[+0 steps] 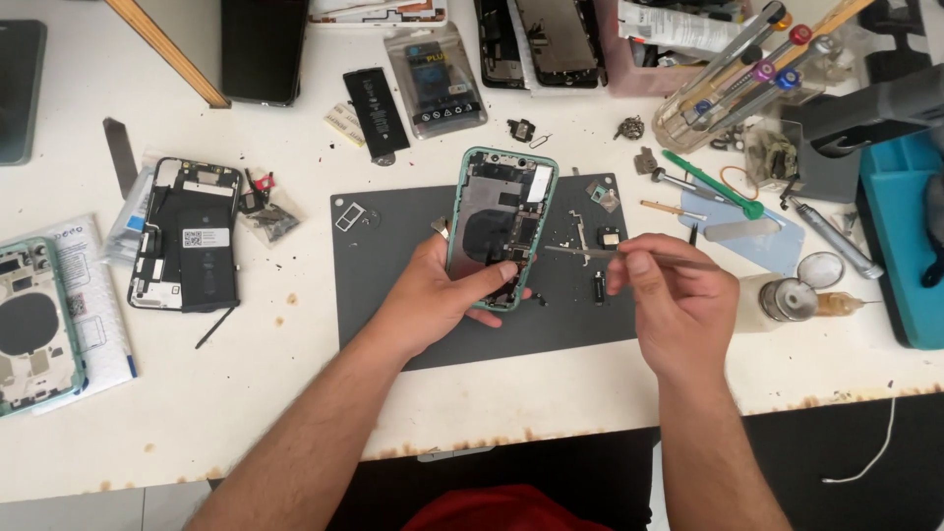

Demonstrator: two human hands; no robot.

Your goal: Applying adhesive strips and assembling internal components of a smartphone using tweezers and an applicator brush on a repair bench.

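The opened phone shell (501, 221) has a mint-green rim and a dark, silvery inside. It lies over a charcoal-grey mat (393, 285) on the white bench (246, 393), whose front edge is spotted brown. A green-handled screwdriver (713, 185) lies beside a pale blue card (762, 246), with a turquoise tray (900, 226) far right.

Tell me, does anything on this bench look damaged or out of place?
Yes. The green phone in the left hand has no screen, its insides bare, while the right hand points tweezers at it. Tiny screws and parts lie loose on the grey mat. The table edge is chipped and stained.
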